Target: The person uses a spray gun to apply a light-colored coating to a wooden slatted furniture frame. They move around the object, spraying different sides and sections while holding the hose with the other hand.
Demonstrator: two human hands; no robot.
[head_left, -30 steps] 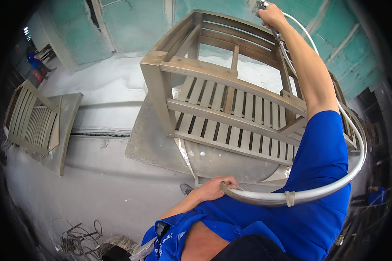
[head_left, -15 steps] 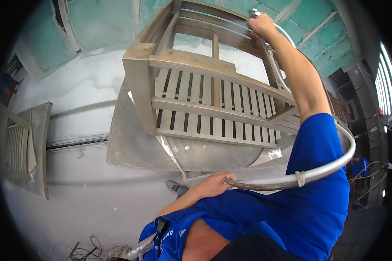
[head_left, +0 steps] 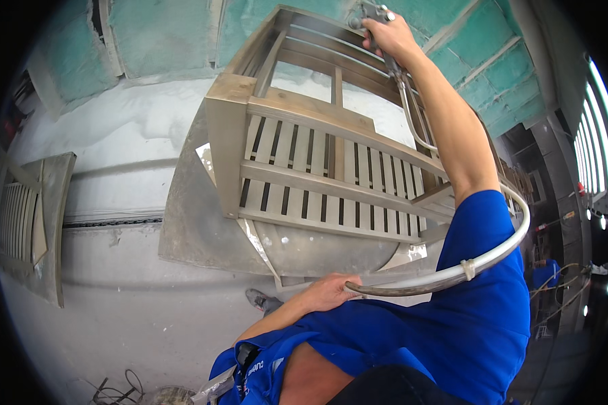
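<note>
My right hand [head_left: 395, 39] is raised at the top, closed round a spray gun [head_left: 373, 15]; the nozzle end is beyond the far side of a slatted wooden furniture frame [head_left: 317, 177]. The frame, like a bench, is coated greyish-brown and rests tilted on a grey board [head_left: 189, 233]. Low in the middle, my left hand [head_left: 331, 290] is closed on a hose [head_left: 500, 256]. This thick white hose loops round my right side; its darker end section passes into the left hand. A thinner pale tube hangs from the gun's handle.
Another slatted piece [head_left: 17, 219] lies on a grey board at the left. Green panels [head_left: 162, 40] line the far wall, above a white-coated surface [head_left: 115, 135]. A chain track [head_left: 108, 223] crosses the floor. Coiled cables [head_left: 125, 388] lie lower left; barred lights [head_left: 598, 135] shine at right.
My right hand and the spray gun have moved left and slightly up along the frame's far side. The frame appears slightly shifted and turned in view. My left hand keeps hold of the hose.
</note>
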